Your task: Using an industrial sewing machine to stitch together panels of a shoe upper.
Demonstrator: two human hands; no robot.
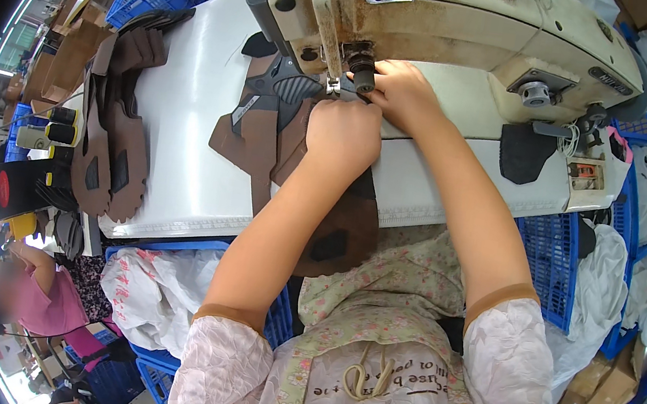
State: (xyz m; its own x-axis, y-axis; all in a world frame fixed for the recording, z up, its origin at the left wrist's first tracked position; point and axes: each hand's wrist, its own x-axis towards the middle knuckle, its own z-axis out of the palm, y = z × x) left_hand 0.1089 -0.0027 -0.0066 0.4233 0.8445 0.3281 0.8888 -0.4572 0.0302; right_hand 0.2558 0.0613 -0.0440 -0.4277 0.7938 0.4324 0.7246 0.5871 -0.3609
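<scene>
A brown and dark grey shoe upper piece [254, 140] lies under the needle and presser foot [333, 86] of a cream sewing machine [436, 29]. Its brown lower part hangs over the table's front edge toward my lap. My left hand [345, 130] is closed on the piece just in front of the presser foot, knuckles up. My right hand [404, 97] sits to the right of the needle, its fingers curled in at the piece's edge; the machine head partly hides them. Both hands nearly touch each other.
Brown shoe upper pieces [117, 126] are stacked on the white table [189, 103] at left. A dark cut piece [526, 155] lies at right. Thread spools [60, 133] stand far left. Blue crates [549, 260] flank the table. A person in pink [52, 305] sits at lower left.
</scene>
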